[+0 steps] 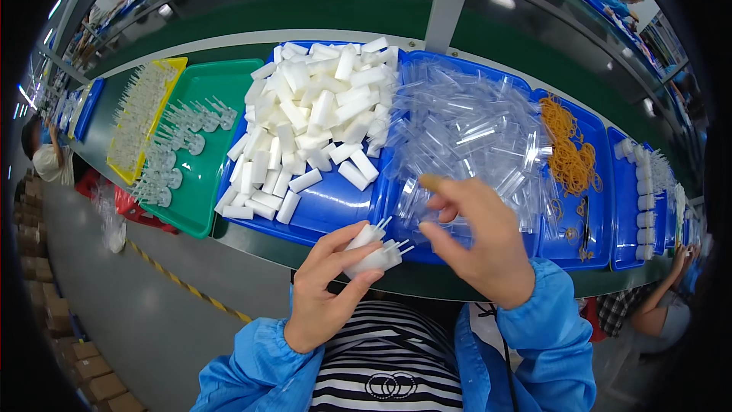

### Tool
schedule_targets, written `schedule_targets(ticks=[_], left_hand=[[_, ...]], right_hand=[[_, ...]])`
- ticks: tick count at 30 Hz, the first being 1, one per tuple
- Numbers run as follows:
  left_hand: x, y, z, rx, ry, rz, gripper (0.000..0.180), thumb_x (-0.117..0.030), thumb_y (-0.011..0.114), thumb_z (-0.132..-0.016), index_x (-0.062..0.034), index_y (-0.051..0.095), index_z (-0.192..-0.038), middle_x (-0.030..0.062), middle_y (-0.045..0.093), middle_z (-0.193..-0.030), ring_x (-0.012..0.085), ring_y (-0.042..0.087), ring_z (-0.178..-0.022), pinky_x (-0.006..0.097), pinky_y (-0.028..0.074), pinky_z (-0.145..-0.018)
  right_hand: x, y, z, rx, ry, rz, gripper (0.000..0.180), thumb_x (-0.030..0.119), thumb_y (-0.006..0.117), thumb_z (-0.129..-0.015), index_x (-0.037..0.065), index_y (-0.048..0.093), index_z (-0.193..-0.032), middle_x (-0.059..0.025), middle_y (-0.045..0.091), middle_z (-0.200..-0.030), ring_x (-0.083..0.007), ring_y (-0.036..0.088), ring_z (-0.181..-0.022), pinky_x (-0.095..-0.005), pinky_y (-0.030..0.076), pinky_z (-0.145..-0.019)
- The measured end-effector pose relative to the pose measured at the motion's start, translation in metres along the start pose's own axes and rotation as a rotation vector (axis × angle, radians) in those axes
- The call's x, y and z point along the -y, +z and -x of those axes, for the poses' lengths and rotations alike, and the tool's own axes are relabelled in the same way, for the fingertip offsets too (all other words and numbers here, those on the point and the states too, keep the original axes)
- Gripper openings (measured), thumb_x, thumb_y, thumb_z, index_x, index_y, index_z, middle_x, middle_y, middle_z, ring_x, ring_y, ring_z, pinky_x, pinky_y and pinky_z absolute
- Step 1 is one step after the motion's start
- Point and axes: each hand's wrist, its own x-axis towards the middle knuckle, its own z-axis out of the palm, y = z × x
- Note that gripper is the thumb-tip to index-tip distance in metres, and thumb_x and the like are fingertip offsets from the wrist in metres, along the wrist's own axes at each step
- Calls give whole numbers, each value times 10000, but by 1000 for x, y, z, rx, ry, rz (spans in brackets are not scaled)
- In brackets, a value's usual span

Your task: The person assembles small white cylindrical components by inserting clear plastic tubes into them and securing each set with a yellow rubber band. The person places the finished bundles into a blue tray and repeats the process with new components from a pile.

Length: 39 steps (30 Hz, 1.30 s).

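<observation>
My left hand [324, 290] is closed around a small bundle of white plastic tubes with thin stick tips [371, 253], thumb below and fingers curled over the top, the tips pointing toward two o'clock. The bundle sits just above the near edge of the bench, in front of my striped shirt.

My right hand [480, 240] hangs half open at three o'clock from the bundle, fingers loosely spread and holding nothing that I can make out; its fingertips hover over the near edge of the heap of clear plastic sleeves [469, 137] lying in a blue plastic tray [568, 248].

At twelve o'clock from my left hand is another blue tray [328, 210] piled with short white plastic blocks [313, 122]. Further toward ten o'clock lies a green tray [202, 191] with clear stemmed parts [171, 152], and beyond it a yellow tray [171, 69] with more of them. At two o'clock, past the sleeves, a tangle of orange rubber bands [568, 145] rests in the blue tray. Another person's arm [659, 309] shows at four o'clock.
</observation>
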Motion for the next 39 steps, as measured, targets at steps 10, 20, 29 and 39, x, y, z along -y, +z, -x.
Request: schedule_targets(ticks=[10, 20, 29, 39], left_hand=[[-16, 8, -4, -96, -36, 129, 325, -19, 753, -857, -12, 717, -1180, 178, 605, -1303, 259, 641, -1121, 348, 514, -939], [-22, 6, -6, -53, 77, -93, 291, 51, 725, -841, 20, 722, -1130, 218, 581, -1310, 288, 650, -1115, 360, 525, -949], [-24, 9, -9, -41, 86, -192, 347, 42, 744, -822, 2, 716, -1165, 203, 577, -1322, 294, 628, -1161, 379, 527, -960], [-11, 2, 4, -188, 87, 467, 244, 102, 720, -840, 37, 620, -1053, 148, 499, -1184, 416, 594, -1209, 477, 554, -999]], right_hand=[[2, 27, 20, -90, 249, -771, 383, 98, 754, -891, -14, 511, -1165, -113, 655, -1043, -157, 637, -982, -303, 500, -886], [-6, 36, 28, -113, -55, -415, 300, 90, 786, -851, 19, 608, -1082, -88, 693, -1047, -165, 659, -963, -311, 497, -905], [-5, 30, 20, 10, 242, -707, 338, 82, 797, -830, 10, 618, -1107, -92, 687, -1051, -186, 669, -1012, -322, 499, -924], [-9, 23, 20, -2, 224, -795, 356, 68, 817, -822, 29, 587, -1091, -100, 661, -1091, -167, 656, -1045, -306, 502, -940]])
